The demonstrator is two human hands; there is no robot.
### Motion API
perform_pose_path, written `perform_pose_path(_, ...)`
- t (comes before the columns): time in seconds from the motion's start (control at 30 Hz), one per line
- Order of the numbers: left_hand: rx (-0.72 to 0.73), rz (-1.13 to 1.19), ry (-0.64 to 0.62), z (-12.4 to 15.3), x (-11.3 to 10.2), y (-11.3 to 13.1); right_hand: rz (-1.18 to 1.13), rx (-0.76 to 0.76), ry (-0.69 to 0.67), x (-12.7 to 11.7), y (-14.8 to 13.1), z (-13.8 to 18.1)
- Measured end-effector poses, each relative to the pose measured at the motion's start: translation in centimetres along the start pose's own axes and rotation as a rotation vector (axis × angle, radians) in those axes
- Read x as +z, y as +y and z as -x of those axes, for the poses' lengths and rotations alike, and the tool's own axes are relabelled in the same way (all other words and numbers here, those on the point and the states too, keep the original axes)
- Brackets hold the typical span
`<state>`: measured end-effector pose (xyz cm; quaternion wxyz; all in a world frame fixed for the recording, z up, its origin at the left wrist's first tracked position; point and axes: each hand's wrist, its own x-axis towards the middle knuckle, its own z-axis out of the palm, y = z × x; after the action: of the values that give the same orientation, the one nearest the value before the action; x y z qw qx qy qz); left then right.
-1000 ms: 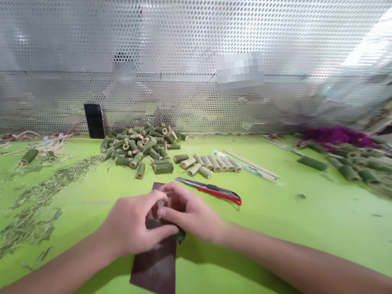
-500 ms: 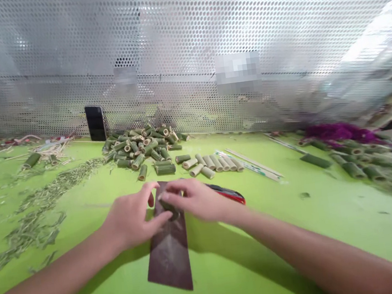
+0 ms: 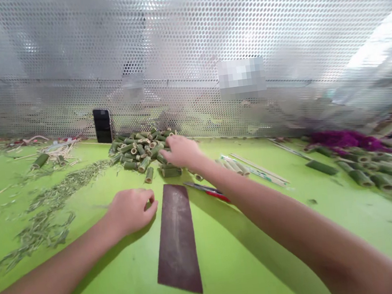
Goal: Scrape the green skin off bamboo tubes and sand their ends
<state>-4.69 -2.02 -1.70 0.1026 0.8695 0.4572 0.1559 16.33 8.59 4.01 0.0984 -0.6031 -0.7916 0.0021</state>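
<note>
A dark brown sandpaper strip (image 3: 177, 240) lies flat on the green table (image 3: 252, 254) in front of me. My left hand (image 3: 132, 211) rests just left of its far end, fingers loosely curled with nothing visible in them. My right hand (image 3: 181, 151) is stretched out to the pile of short green bamboo pieces (image 3: 139, 151) near the back wall. Its fingers bend down onto the pile's right side, and what they grip is hidden.
A red and black utility knife (image 3: 209, 191) lies under my right forearm. Pale peeled bamboo pieces (image 3: 234, 166) and thin sticks (image 3: 261, 168) lie right of the pile. Shavings (image 3: 46, 208) cover the left. A black phone (image 3: 102, 125) leans on the perforated metal wall (image 3: 184, 48). More bamboo (image 3: 362, 175) and something purple (image 3: 345, 138) are at right.
My right hand left the sandpaper and reached forward to the bamboo pile. My left hand slid off the strip to its left side. The strip now lies bare.
</note>
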Motion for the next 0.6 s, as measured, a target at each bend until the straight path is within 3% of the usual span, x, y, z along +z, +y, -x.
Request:
perform_pose_path(0.13,0.012,-0.033,0.036,-0.2,-0.2,-0.3,-0.027,-0.299,-0.082,2.0,-2.5,1.2)
perform_pose_path(0.27,0.020,-0.038,0.083,-0.3,-0.4,-0.7,-0.066,-0.389,-0.036,2.1,-2.7,1.8)
perform_pose_path(0.47,0.050,0.020,0.193,-0.3,-0.9,-1.0,-0.238,-0.313,0.091,0.1,-1.0,5.9)
perform_pose_path(0.53,0.079,0.042,0.223,-0.3,-1.0,-0.9,-0.442,-0.244,0.064,0.2,-0.2,8.1)
perform_pose_path(0.6,0.137,0.074,0.233,-0.1,-0.8,-0.6,-0.778,-0.179,-0.062,0.9,0.4,10.1)
